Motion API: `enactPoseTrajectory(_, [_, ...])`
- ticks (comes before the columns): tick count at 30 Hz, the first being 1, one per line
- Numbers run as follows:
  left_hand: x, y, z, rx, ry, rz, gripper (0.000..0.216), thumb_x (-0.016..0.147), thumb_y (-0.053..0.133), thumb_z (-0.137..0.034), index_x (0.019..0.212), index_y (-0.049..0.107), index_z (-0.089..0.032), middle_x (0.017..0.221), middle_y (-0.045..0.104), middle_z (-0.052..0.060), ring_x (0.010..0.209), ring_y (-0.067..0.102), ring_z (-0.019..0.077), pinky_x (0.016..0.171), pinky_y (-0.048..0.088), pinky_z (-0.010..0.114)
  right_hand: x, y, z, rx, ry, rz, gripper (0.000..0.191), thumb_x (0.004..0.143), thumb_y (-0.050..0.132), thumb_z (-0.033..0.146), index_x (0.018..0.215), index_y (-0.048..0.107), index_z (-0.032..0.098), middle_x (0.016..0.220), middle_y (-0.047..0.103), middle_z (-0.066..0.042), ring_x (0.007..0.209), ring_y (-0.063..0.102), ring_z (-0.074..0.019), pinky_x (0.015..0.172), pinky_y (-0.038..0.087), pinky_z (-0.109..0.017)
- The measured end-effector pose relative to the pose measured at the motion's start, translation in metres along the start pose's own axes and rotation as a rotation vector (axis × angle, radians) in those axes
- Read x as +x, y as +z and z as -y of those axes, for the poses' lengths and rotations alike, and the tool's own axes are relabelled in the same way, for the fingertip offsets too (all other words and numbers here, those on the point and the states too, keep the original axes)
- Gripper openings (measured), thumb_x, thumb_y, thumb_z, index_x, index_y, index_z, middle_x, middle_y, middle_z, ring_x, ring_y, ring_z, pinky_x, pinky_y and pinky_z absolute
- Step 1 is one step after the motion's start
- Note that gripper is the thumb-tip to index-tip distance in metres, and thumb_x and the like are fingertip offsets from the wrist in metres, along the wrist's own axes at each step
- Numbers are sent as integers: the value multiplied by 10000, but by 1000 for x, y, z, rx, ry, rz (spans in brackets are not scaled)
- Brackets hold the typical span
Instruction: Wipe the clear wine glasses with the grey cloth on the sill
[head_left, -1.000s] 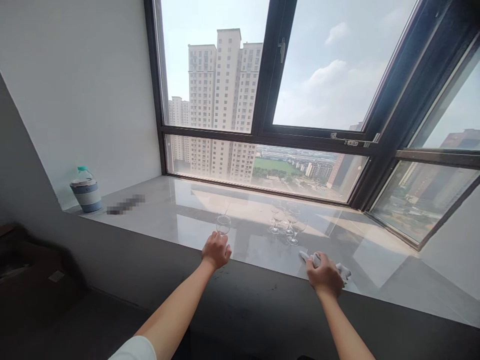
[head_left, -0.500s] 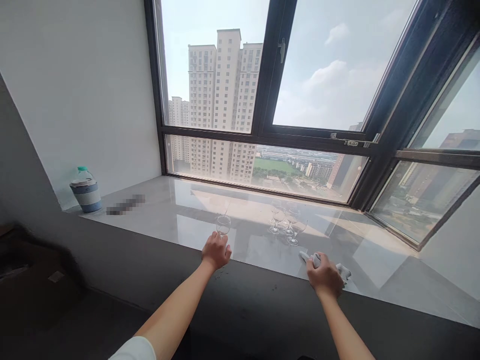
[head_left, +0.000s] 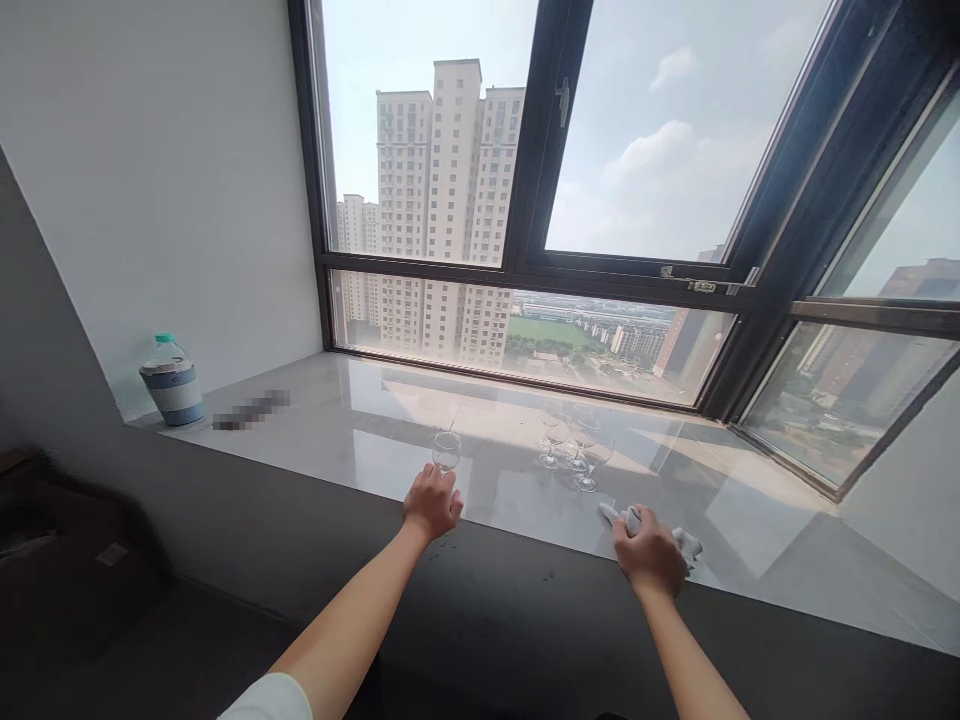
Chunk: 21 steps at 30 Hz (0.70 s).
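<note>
My left hand (head_left: 433,503) is closed around the lower part of a clear stemmed glass (head_left: 447,450), whose round bowl shows above my fingers. The glass is upright at the front edge of the window sill (head_left: 315,440); its foot is hidden by my hand. My right hand (head_left: 651,550) is closed on a crumpled white cloth (head_left: 687,546), parts of which stick out on both sides of the fist at the sill's edge. Beyond that hand, to its left, several clear stemmed glasses (head_left: 586,474) stand upright close together.
A blue and white cup (head_left: 174,392) stands at the sill's far left, with a green-capped clear bottle (head_left: 169,345) behind or in it; I cannot tell which. A blurred-out item (head_left: 251,410) lies beside it. Dark-framed windows (head_left: 517,265) rise behind the sill.
</note>
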<state>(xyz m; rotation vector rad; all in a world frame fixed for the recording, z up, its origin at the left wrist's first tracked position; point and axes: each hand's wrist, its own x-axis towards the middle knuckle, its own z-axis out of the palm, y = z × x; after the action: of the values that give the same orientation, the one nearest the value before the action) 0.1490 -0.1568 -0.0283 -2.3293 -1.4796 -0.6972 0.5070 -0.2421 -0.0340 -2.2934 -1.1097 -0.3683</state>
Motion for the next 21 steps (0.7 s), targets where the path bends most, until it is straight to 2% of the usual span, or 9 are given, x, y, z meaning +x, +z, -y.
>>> enactPoseTrajectory(21, [0, 1, 0, 0, 3, -12, 202, 848, 443, -294, 906, 589, -168, 930, 564, 137, 956, 488, 293, 773, 416, 395, 1, 1, -1, 22, -13, -11, 362, 880, 452, 386, 1155, 606, 208, 1025, 662, -105, 871, 594, -253, 671, 378, -308])
